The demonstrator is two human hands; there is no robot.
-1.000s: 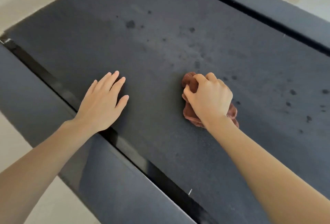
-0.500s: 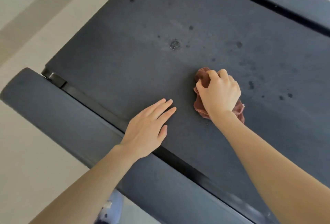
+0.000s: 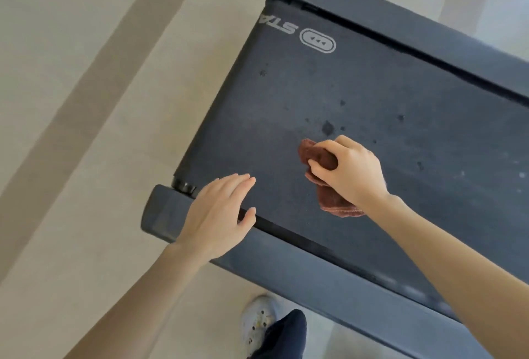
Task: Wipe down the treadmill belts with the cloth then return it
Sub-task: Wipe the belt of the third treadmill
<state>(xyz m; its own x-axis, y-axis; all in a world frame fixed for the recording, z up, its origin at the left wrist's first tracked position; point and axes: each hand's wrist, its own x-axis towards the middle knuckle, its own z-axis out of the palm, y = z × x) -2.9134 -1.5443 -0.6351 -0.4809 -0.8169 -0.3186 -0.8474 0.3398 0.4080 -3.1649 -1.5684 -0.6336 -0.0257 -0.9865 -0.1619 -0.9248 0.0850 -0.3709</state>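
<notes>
A dark treadmill belt (image 3: pixel 386 95) runs across the view, speckled with dark spots and pale dust marks. My right hand (image 3: pixel 352 171) is shut on a crumpled brown cloth (image 3: pixel 329 195) and presses it on the belt, just below a large dark spot (image 3: pixel 327 127). My left hand (image 3: pixel 220 215) lies flat with fingers spread, over the near side rail (image 3: pixel 315 278) and the belt's edge, close to the belt's end roller (image 3: pixel 183 185). The cloth is partly hidden under my right palm.
White lettering and an arrow logo (image 3: pixel 317 41) mark the belt near its end. The far side rail (image 3: pixel 415 29) borders the belt. Beige floor (image 3: pixel 86 101) surrounds the treadmill. My white shoe (image 3: pixel 257 321) and dark trouser leg stand beside the near rail.
The view has swung toward the belt's end, which now shows with the floor beyond. My right hand has slid the cloth toward that end; my left hand followed along the near rail.
</notes>
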